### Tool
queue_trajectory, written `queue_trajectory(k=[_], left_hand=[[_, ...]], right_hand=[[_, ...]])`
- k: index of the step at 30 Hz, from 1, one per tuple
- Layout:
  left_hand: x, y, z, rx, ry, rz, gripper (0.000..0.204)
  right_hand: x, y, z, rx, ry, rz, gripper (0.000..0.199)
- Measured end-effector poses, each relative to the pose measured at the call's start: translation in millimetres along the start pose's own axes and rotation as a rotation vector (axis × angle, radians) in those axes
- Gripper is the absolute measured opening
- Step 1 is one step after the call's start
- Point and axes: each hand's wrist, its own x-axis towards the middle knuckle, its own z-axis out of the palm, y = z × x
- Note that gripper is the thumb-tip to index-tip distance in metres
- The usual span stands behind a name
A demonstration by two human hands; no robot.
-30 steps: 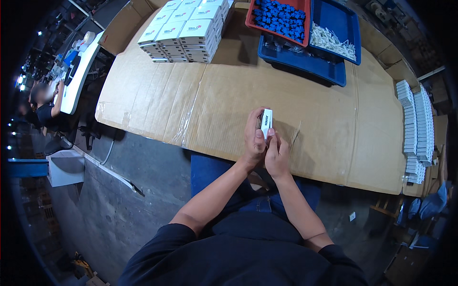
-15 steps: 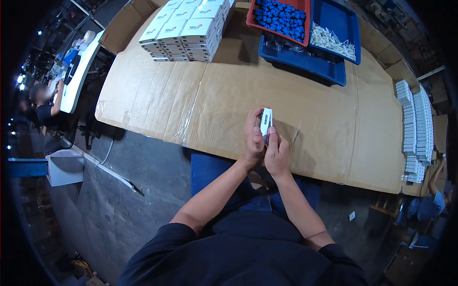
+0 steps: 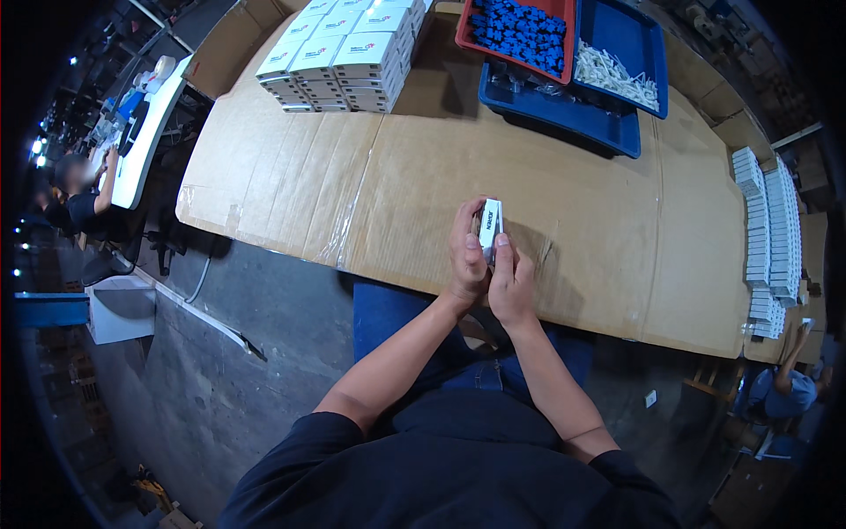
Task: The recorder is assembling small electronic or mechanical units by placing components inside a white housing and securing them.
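Observation:
Between my two hands is a small white box [image 3: 490,222] with dark print on its upper side, held over the near part of the cardboard-covered table [image 3: 423,203]. My left hand [image 3: 468,256] is wrapped round the box's left side, its thumb lying along the near end. From the right, my right hand [image 3: 511,273] closes on it, the thumb pressed near the lower right edge. The fingers hide much of the box's sides and underside.
Stacked white boxes [image 3: 339,57] stand at the back left. At the back right are a red tray [image 3: 571,35] of blue parts, a blue tray [image 3: 659,53] of white pieces and another blue tray [image 3: 564,128]. White boxes [image 3: 767,238] line the right edge. People work at both sides.
The white box has tipped slightly in my hands, showing a little more of its printed side. My hands stay nearly in place. The person at far right has moved an arm and leaned.

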Motion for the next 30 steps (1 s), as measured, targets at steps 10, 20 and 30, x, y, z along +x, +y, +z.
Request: queue_trajectory(k=[10, 20, 30], left_hand=[[0, -3, -2, -0.011, 0.006, -0.001, 0.098], [8, 12, 7, 0.114, -0.214, 0.135, 0.102], [6, 46, 12, -0.646, -0.225, -0.668, 0.085]], right_hand=[[2, -3, 1, 0.077, 0.016, -0.037, 0.045], [26, -15, -46, 0.263, -0.124, 0.119, 0.051], [16, -24, -68, -0.389, -0.231, -0.539, 0.079]])
